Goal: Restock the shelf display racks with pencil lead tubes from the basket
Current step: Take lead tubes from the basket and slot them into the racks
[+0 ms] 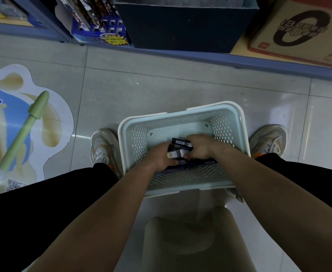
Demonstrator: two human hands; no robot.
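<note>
- The small, dark, flat plastic pencil lead tubes [180, 143] lie loose on the bottom of the pale blue perforated plastic basket [182, 118]. The basket stands on the grey tiled floor [141, 85] between the person's shoes.
- The left hand [161, 156] is down inside the basket. Its grip is curled round a white-and-black tube with a yellow label [174, 154].
- The right hand [198, 148] rests on the dark tubes just beside it, knuckles up. Its fingers are hidden under the hand, so I cannot tell whether its grip is clamped on anything.
- The tubes look very light and rigid, so weight should be no trouble.
- Their smooth, glossy shells are probably slippery, and several gathered in one hand could slide against each other and spill.
- The lead inside is likely brittle, so a drop onto the tiles could break it even if the case survives.
- The best hold is probably across the two broad flat faces near the middle, thumb on one side and fingers on the other. Pinching the narrow ends would let a tube pivot.
- Stacking the tubes flat and aligned before lifting should keep a handful steady.
- The display racks are not in view. Only the blue lower shelf edge [180, 55] shows beyond the basket.
</note>
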